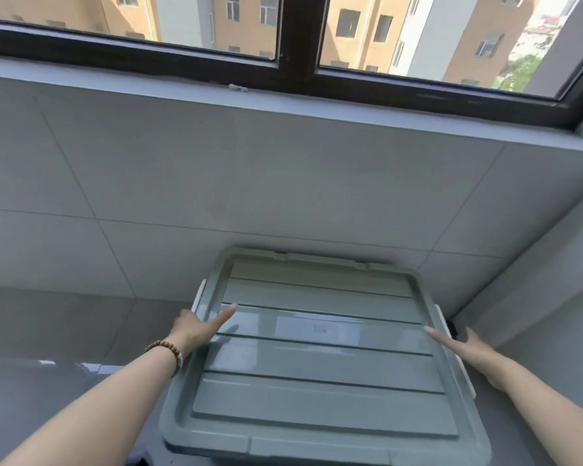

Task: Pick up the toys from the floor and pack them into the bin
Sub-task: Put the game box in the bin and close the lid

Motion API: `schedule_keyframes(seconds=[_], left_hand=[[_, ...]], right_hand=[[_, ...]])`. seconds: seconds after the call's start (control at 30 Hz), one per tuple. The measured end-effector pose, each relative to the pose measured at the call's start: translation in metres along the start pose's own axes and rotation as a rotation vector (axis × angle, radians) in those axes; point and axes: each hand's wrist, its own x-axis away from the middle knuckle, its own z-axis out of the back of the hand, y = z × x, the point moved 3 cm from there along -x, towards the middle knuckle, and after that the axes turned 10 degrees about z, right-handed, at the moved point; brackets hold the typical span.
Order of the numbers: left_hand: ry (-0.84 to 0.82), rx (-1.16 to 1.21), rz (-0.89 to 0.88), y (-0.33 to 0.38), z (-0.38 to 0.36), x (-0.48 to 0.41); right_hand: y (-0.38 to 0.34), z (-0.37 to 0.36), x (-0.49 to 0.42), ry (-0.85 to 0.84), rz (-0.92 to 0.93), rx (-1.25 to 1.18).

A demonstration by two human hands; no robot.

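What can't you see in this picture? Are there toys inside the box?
Head view:
- Inside the box: the shut lid covers it, so I cannot tell if toys are in there.
- Most fingers of the left hand and right hand: hidden past the lid's sides.
- Label on the lid: too small to read.
- The box's front: cut off by the bottom edge.

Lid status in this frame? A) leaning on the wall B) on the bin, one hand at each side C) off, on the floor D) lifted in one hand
B: lid lies flat and closed, left hand on its left edge, right hand on its right.
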Motion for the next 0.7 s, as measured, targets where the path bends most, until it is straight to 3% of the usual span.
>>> schedule_keyframes(seconds=[0.07, 0.13, 0.27, 0.4, 0.7], left_hand=[[0.037, 0.015, 0.03, 0.002, -0.003, 0.0], [0.067, 0.047, 0.05, 0.004, -0.005, 0.0], [0.057, 0.23, 0.096, 0.011, -0.005, 0.001], [0.059, 0.216, 0.067, 0.018, -0.009, 0.011], [-0.093, 0.221, -0.028, 0.08, -0.042, 0.064]], right_hand=[[-0.004, -0.007, -0.006, -0.111, 0.0, -0.069], [-0.01, -0.012, -0.012, -0.112, 0.023, -0.086], [-0.004, -0.021, -0.019, -0.007, -0.023, -0.155], [0.0, -0.017, -0.019, 0.13, -0.058, -0.211], [0.019, 0.089, -0.016, 0.216, 0.019, -0.162]])
